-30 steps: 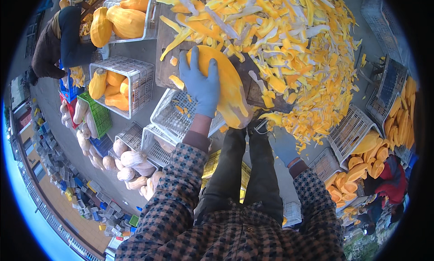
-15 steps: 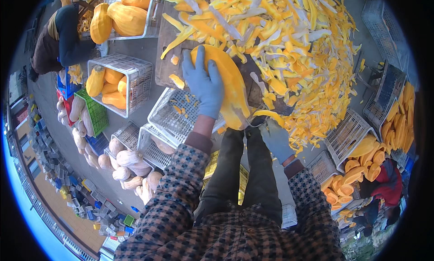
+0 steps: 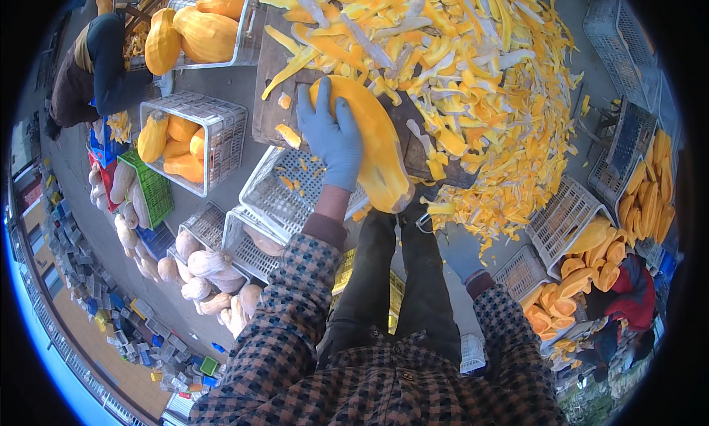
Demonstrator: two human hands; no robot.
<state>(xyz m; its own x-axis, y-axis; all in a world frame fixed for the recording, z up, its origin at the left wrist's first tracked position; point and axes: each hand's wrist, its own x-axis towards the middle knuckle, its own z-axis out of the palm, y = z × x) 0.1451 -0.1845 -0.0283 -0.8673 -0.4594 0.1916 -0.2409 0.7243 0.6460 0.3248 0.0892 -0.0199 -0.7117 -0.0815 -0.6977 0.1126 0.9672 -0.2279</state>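
A peeled orange butternut squash [image 3: 378, 149] lies slanted on the wooden board [image 3: 267, 107], its near end reaching toward my legs. My left hand [image 3: 330, 142], in a blue-grey glove, holds it from above with the fingers spread along its upper side. My right hand [image 3: 462, 253], also gloved, is a little apart from the squash's near end. It grips a peeler, whose metal loop [image 3: 424, 222] shows; the handle is blurred and mostly hidden. A pale-yellow strip of peel [image 3: 442, 208] is beside the loop. Small orange scraps [image 3: 288, 134] lie left of the squash.
A big heap of peelings [image 3: 502, 108] covers the far right. On the left stand white crates [image 3: 240, 142] of peeled squash and several unpeeled tan squash [image 3: 210, 262]. A white crate [image 3: 255, 193] with scraps sits below the board. Halved squash [image 3: 580, 278] and other people are around.
My right hand has moved right and slightly nearer to me, away from the squash's end. The peel strip that stretched there has come off. My left hand stays on the squash.
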